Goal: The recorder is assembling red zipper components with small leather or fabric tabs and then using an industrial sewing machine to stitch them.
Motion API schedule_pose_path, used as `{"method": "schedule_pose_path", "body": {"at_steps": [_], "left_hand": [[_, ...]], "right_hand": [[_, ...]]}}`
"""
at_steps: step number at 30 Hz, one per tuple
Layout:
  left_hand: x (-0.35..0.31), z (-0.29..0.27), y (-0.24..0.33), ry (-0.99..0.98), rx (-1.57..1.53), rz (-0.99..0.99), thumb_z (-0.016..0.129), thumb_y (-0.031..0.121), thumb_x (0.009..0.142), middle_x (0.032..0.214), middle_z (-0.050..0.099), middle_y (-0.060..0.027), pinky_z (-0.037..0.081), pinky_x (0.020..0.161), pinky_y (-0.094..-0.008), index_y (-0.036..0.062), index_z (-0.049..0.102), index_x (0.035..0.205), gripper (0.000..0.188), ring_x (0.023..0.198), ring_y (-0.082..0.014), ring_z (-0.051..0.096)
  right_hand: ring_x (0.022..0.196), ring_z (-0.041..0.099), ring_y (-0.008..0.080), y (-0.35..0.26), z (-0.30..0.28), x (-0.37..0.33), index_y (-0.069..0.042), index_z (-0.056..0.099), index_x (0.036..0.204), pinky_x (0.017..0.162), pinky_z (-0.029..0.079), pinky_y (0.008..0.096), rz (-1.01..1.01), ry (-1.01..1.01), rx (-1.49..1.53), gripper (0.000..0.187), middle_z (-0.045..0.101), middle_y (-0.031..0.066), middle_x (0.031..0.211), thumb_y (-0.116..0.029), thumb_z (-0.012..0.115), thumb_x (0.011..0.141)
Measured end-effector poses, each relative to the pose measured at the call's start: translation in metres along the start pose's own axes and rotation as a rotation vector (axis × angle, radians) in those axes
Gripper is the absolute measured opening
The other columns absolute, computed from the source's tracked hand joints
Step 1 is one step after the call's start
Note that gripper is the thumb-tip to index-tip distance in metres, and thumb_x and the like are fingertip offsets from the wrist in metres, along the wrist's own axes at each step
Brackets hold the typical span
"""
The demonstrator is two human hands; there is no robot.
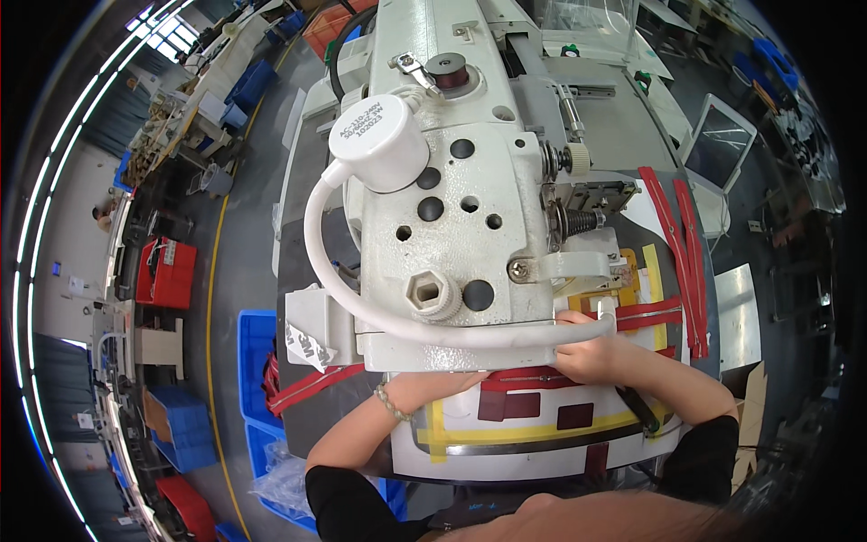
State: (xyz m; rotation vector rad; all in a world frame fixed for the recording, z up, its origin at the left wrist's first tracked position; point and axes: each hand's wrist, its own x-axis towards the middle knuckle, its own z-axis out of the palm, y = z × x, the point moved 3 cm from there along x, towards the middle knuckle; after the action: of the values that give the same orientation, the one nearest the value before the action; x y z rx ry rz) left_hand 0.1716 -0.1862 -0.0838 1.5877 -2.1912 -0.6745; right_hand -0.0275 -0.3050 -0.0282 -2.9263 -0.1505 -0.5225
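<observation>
A white sewing machine head point(452, 262) stands over the work and hides much of both hands. My left hand point(442, 387), below a bead bracelet, reaches under its front edge; the fingers are out of sight. At the right side of the head is my right hand point(589, 357), its partly visible fingers bent inward behind the white bent tube point(470, 337). What they grip is hidden. A red zipper point(533, 379) lies between the hands, and another red zipper strip point(650, 313) extends right from beside my right hand. Dark red patches point(575, 415) lie nearer me on the white, yellow-taped sheet point(461, 411).
A black-and-green handled tool point(639, 411) lies by my right forearm. Long red zippers point(675, 253) rest at the table's right side, near a tilted screen point(720, 144). Blue crates point(257, 361) stand on the left, one with red strips, another with clear plastic.
</observation>
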Motion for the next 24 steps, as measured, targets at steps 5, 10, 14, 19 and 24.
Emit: {"method": "schedule_pose_path", "body": {"at_steps": [5, 10, 14, 19, 24], "left_hand": [[0.006, -0.006, 0.001, -0.068, 0.182, 0.055, 0.053, 0.036, 0.091, 0.124, 0.056, -0.0097, 0.042, 0.098, -0.0385, 0.0125, 0.054, 0.126, 0.042, 0.113, -0.0263, 0.054], [0.005, -0.007, -0.003, -0.156, -0.071, -0.024, 0.049, 0.042, 0.094, 0.128, 0.053, -0.0088, 0.038, 0.102, -0.0371, 0.0143, 0.054, 0.127, 0.043, 0.119, -0.0247, 0.05], [0.003, -0.019, -0.003, -0.107, 0.098, 0.001, 0.051, 0.046, 0.092, 0.124, 0.057, -0.0058, 0.04, 0.1, -0.037, 0.0143, 0.055, 0.123, 0.045, 0.114, -0.0231, 0.054], [0.001, -0.018, -0.007, -0.014, 0.388, 0.057, 0.051, 0.048, 0.091, 0.125, 0.056, -0.0039, 0.04, 0.1, -0.0375, 0.016, 0.053, 0.125, 0.047, 0.115, -0.0222, 0.053], [0.002, -0.011, -0.012, -0.175, 0.039, -0.15, 0.048, 0.048, 0.092, 0.133, 0.051, -0.0014, 0.036, 0.105, -0.039, 0.0195, 0.05, 0.131, 0.048, 0.123, -0.0193, 0.047]], "right_hand": [[0.087, 0.061, 0.0136, -0.013, 0.011, 0.008, -0.006, 0.06, 0.112, 0.051, 0.051, 0.0232, 0.187, 0.011, 0.015, 0.038, 0.059, 0.0007, 0.104, -0.006, 0.06, 0.074], [0.085, 0.057, 0.0222, -0.028, 0.008, 0.022, 0.004, 0.059, 0.104, 0.071, 0.051, 0.0296, 0.255, 0.07, -0.08, 0.037, 0.056, 0.0087, 0.1, -0.007, 0.06, 0.068], [0.086, 0.056, 0.0251, -0.031, 0.01, 0.022, 0.005, 0.06, 0.1, 0.081, 0.047, 0.0333, 0.265, 0.066, -0.095, 0.035, 0.055, 0.0107, 0.097, -0.008, 0.06, 0.067], [0.087, 0.056, 0.0249, -0.033, 0.012, 0.021, 0.004, 0.061, 0.1, 0.079, 0.046, 0.032, 0.28, 0.074, -0.081, 0.031, 0.056, 0.0111, 0.1, -0.008, 0.06, 0.07], [0.089, 0.056, 0.0255, -0.035, 0.011, 0.019, 0.003, 0.061, 0.101, 0.078, 0.046, 0.0316, 0.303, 0.06, -0.076, 0.032, 0.056, 0.0123, 0.103, -0.008, 0.06, 0.072]]}}
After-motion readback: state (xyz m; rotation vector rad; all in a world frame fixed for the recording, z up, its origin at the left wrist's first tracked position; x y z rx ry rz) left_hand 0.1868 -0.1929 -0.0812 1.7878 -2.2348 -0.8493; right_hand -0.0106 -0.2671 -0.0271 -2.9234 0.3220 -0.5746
